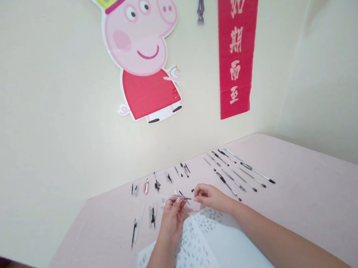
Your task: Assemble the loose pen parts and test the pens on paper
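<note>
Over the near middle of the table, my left hand point(173, 211) pinches a slim pen point(186, 198), pale toward its left end and dark at its right end. Just to the right of that dark end is my right hand point(210, 196), its thumb and fingers curled together; whether anything small sits between them I cannot make out. A dark blue, thin pen part point(182, 194) lies behind the held pen. A small black cap point(192, 190) rests close to my right fingertips. Beneath both forearms lies a white sheet point(202, 246) with rows of small printed marks.
Several whole pens point(228, 185) lie in rows at the right on the pink table point(309, 206). Groups of taken-apart pen pieces point(157, 184) lie at the left and back. Behind stands a wall with a pig cutout point(151, 91) and a red banner point(237, 52).
</note>
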{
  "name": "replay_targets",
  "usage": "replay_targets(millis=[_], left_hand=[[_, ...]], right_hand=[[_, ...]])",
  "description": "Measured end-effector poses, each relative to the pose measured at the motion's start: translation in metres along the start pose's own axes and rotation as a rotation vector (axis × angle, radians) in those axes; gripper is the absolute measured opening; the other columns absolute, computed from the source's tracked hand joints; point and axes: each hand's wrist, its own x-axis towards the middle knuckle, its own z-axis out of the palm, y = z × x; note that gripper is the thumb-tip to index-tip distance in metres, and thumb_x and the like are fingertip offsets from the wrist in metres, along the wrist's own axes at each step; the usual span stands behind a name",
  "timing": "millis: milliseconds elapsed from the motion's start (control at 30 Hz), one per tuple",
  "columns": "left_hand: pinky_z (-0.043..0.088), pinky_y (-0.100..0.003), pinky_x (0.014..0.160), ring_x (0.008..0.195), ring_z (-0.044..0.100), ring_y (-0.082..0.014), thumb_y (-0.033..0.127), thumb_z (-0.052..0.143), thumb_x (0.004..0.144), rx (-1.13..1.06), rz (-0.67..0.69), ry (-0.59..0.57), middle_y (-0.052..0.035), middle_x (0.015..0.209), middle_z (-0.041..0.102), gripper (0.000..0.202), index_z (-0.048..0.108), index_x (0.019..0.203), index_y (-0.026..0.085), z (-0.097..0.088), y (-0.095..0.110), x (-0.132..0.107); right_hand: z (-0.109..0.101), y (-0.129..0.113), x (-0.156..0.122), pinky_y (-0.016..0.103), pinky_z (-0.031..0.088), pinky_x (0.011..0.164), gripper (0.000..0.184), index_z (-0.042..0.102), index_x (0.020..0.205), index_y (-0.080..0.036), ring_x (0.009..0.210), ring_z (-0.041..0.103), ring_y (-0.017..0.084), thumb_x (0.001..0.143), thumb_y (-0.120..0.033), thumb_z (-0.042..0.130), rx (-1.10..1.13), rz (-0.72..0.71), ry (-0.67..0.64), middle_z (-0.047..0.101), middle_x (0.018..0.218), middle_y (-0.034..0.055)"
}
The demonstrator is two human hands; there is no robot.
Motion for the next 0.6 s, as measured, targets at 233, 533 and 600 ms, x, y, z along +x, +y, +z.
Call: replay_targets(millis=[233, 533, 600], left_hand=[[0.051, -0.015, 0.062, 0.073, 0.063, -0.0091, 0.013, 0.066, 0.072, 0.0, -0.018, -0.012, -0.0042, 0.079, 0.066, 0.01, 0.057, 0.077, 0.014, 0.0002, 0.0005, 0.0008], [0.051, -0.018, 0.065, 0.07, 0.062, -0.0091, 0.015, 0.066, 0.073, 0.008, -0.082, -0.125, -0.0029, 0.078, 0.065, 0.011, 0.057, 0.079, 0.014, -0.0002, 0.0005, -0.0036], [0.051, -0.019, 0.068, 0.072, 0.062, -0.0096, 0.017, 0.066, 0.073, 0.024, -0.096, -0.175, -0.0032, 0.079, 0.065, 0.011, 0.058, 0.08, 0.013, 0.002, 0.0012, -0.0068]], right_hand=[[0.0033, -0.007, -0.0036, 0.018, 0.032, 0.041, 0.027, 0.053, 0.079, -0.016, 0.046, 0.047, 0.007, 0.07, -0.038, 0.065, 0.176, 0.07, -0.148, 0.052, 0.055, -0.0053], [0.0034, -0.0036, -0.0044, 0.019, 0.041, 0.047, 0.034, 0.053, 0.084, -0.015, 0.058, 0.061, 0.012, 0.067, -0.039, 0.07, 0.296, 0.088, -0.177, 0.064, 0.067, -0.0001], [0.0047, -0.0013, -0.0042, 0.019, 0.041, 0.047, 0.034, 0.051, 0.084, -0.015, 0.058, 0.061, 0.012, 0.067, -0.039, 0.07, 0.294, 0.076, -0.169, 0.064, 0.067, 0.0003]])
